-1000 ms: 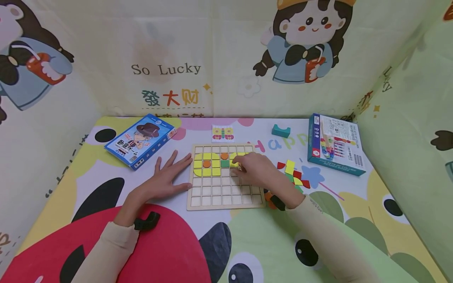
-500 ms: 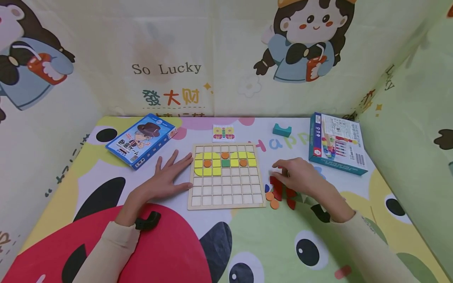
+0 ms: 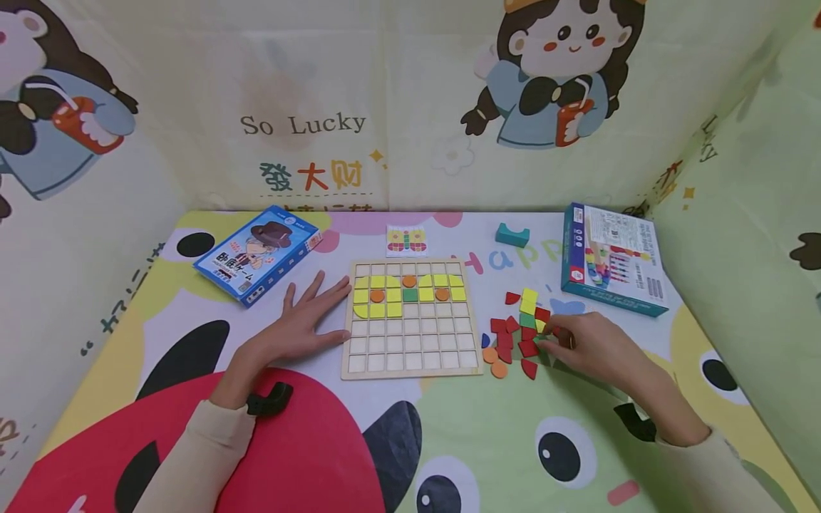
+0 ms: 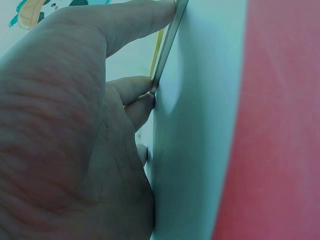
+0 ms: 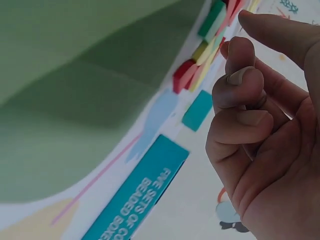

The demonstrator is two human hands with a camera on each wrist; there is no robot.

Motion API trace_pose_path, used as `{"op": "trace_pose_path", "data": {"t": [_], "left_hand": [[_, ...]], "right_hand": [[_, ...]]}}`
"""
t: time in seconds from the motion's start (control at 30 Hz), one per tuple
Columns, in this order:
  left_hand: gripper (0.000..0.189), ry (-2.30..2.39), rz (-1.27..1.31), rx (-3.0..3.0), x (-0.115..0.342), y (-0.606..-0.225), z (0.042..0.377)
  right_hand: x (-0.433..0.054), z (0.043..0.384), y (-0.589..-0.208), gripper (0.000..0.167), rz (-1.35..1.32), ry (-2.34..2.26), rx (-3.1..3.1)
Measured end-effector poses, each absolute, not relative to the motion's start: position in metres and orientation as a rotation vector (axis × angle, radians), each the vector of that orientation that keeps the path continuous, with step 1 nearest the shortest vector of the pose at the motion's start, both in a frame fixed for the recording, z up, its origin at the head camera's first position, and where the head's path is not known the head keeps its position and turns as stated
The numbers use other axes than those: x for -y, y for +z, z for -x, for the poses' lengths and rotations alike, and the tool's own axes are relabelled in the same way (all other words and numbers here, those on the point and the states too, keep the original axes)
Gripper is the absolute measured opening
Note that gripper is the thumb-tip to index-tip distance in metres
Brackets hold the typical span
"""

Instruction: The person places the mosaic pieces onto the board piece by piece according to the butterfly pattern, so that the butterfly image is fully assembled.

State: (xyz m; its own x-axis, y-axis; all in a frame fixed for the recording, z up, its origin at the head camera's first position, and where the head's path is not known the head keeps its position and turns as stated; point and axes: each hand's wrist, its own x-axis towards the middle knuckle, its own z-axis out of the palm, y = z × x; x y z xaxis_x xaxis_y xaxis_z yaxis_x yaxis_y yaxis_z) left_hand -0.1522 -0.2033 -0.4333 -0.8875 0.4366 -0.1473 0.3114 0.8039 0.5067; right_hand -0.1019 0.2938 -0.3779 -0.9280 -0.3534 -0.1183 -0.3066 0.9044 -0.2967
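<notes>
left hand point(image 3: 288, 331) lay spread wide, touching the left edge of the grid board point(image 3: 410, 345) on the bench point(image 3: 487, 427); i couldn't tell whether the right hand point(image 3: 606, 349), bent over loose tiles point(image 3: 504, 342) right of the board, held one. going by the pattern card point(image 3: 407, 242) beyond the board, i judged the yellow tiles point(image 3: 377, 311) complete at left, a row short at right, red unstarted. right of the board, a teal-sided box point(image 5: 137, 190) read "five sets of co…"; the backdrop point(image 3: 417, 85) beyond, "so lucky".
</notes>
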Motion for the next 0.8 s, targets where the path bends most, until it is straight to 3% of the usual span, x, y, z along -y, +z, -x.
{"op": "trace_pose_path", "data": {"t": [0.33,0.8], "left_hand": [[0.097,0.712,-0.571,-2.731,0.203,-0.433,0.152],[0.098,0.7,-0.582,-2.735,0.203,-0.434,0.153]], "right_hand": [[-0.303,0.096,-0.386,0.033,0.424,-0.396,-2.894],[-0.296,0.094,-0.388,0.031,0.392,-0.366,-2.938]]}}
